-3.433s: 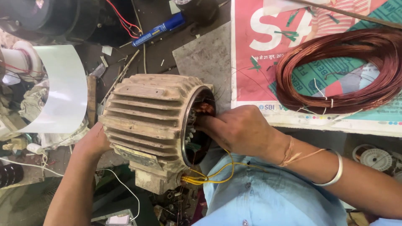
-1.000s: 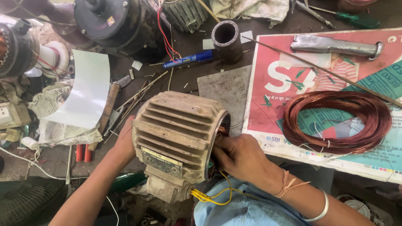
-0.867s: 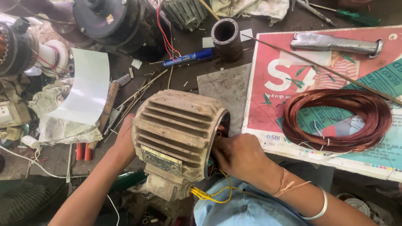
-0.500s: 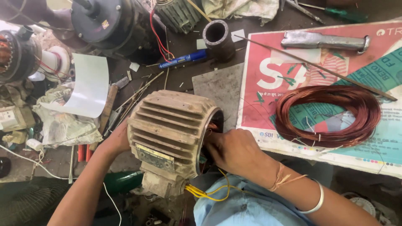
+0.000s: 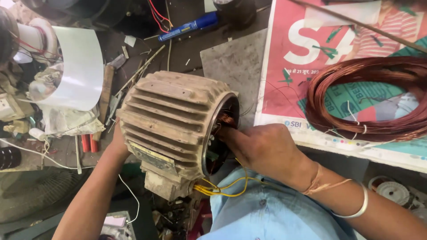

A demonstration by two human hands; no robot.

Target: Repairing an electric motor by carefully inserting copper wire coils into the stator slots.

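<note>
A ribbed beige motor housing (image 5: 171, 120) lies on its side at the bench edge, its open end facing right. My left hand (image 5: 118, 142) presses against its closed left end, mostly hidden behind the casing. My right hand (image 5: 262, 149) reaches into the open end, fingers tucked among the copper windings (image 5: 227, 120) inside; what they pinch is hidden. Yellow wires (image 5: 222, 189) trail from the bottom of the housing over my blue shirt.
A coil of copper wire (image 5: 369, 98) rests on a newspaper (image 5: 293, 58) at the right. A grey board (image 5: 235, 62), a blue marker (image 5: 189, 26), a curled white sheet (image 5: 78, 66) and another motor part (image 5: 31, 40) lie behind and to the left.
The view has dropped closer to the housing. My right hand stays inside the open end, shifting slightly among the windings; my left hand keeps bracing the far end.
</note>
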